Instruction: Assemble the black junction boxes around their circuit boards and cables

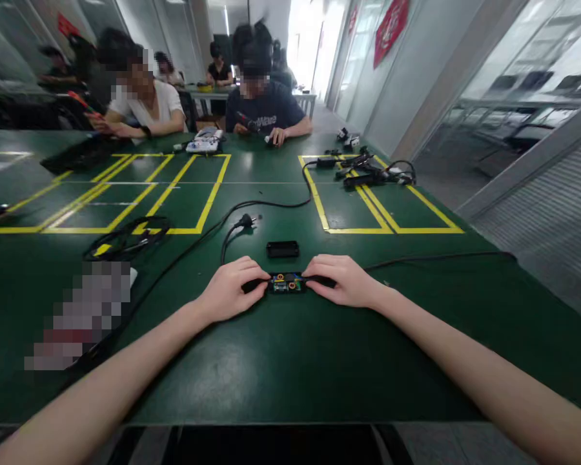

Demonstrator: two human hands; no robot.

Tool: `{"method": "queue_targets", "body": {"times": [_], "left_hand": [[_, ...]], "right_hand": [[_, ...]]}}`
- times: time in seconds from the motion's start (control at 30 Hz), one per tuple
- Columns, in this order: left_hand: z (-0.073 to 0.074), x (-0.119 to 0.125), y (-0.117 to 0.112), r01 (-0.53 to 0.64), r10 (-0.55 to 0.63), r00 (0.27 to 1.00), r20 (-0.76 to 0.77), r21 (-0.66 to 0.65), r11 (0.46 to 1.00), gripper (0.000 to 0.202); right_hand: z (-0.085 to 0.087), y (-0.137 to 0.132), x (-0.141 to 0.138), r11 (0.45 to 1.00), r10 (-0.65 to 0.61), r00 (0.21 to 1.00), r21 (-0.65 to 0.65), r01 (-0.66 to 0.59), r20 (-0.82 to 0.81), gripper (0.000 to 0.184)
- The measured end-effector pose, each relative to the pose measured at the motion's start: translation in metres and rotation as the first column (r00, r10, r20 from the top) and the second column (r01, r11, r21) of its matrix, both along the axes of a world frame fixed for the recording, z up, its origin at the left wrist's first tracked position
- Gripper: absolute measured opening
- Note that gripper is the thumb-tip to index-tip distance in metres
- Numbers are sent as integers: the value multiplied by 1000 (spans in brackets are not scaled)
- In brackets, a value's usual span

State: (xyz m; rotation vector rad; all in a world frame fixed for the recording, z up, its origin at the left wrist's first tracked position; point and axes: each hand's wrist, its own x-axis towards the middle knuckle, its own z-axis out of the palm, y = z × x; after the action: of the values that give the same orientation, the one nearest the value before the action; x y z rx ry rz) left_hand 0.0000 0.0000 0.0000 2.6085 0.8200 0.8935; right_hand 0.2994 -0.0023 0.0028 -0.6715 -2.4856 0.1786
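An opened black power adapter (287, 284) lies on the green table in front of me, its circuit board with copper-coloured coils showing. My left hand (237, 287) is closed around the black cable at the adapter's left end, with the fingertips at the housing. At the right end, my right hand (341, 281) pinches the other cable in the same way. Just beyond the adapter sits its loose black cover (283, 249), apart from both hands. A plug (244, 221) on a short cord stands past my left hand. My fingers partly hide both cable ends.
A coiled black cable (128, 239) and a blurred-out bag-like item (84, 313) lie at left. One long cord (188, 248) crosses the green table (281, 381). Adapters and cables (363, 171) are heaped at the far right. Co-workers sit across the table, handling things.
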Motion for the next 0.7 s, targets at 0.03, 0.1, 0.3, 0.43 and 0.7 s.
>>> {"method": "queue_targets", "body": {"times": [0.03,0.1,0.3,0.43,0.7], "left_hand": [[1,0,0,7,-7,1000,-5,2,1000,15],[2,0,-1,16,-16,1000,-15,3,1000,15],[6,1,-3,16,-16,999,-45,-4,1000,17],[7,1,-4,6,-6,998,-61,-7,1000,16],[11,1,-5,8,-9,989,-147,-9,1000,16]], "right_hand": [[0,0,0,1000,-1,1000,2,1,3,12],[0,0,1,1000,-2,1000,2,2,7,13],[0,1,1,1000,-4,1000,-17,4,8,14],[0,2,2,999,2,1000,-33,-1,23,11],[0,3,3,998,-8,997,-59,12,73,8]]}}
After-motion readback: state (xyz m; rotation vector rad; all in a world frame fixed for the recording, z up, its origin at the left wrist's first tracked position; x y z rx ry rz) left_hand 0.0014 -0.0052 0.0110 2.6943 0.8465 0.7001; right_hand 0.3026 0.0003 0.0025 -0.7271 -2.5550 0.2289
